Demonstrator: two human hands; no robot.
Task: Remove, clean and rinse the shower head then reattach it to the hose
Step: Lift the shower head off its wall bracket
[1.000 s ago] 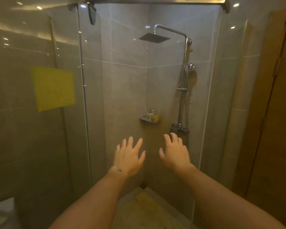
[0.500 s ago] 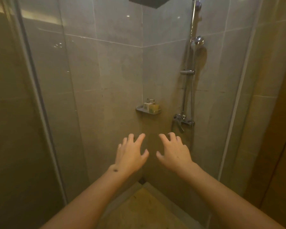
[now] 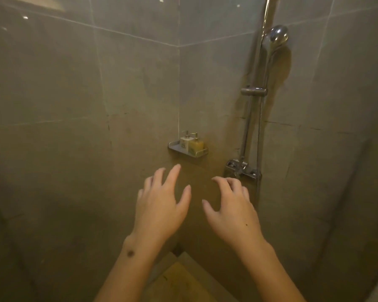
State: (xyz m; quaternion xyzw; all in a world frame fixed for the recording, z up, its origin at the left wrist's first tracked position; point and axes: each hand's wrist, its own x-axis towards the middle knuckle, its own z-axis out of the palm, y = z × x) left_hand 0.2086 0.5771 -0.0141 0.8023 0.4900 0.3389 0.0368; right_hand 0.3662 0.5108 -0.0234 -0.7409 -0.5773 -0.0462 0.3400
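Note:
The chrome hand shower head (image 3: 278, 34) hangs high on the right, clipped to the vertical rail (image 3: 252, 105). Its metal hose (image 3: 259, 136) drops beside the rail to the chrome mixer valve (image 3: 241, 170). My left hand (image 3: 162, 203) and my right hand (image 3: 231, 205) are held out in front of me, low in the middle, fingers spread and holding nothing. Both hands are well below the shower head; my right fingertips are just left of the valve and do not touch it.
A small metal corner shelf (image 3: 177, 150) holds two pump bottles (image 3: 192, 142), just above my hands. Grey tiled walls meet in a corner behind it. The shower floor (image 3: 179, 284) shows between my forearms.
The view has moved forward into the shower stall; the glass door and the overhead square head have left the frame. My hands stay open and raised, closer to the valve and shelf.

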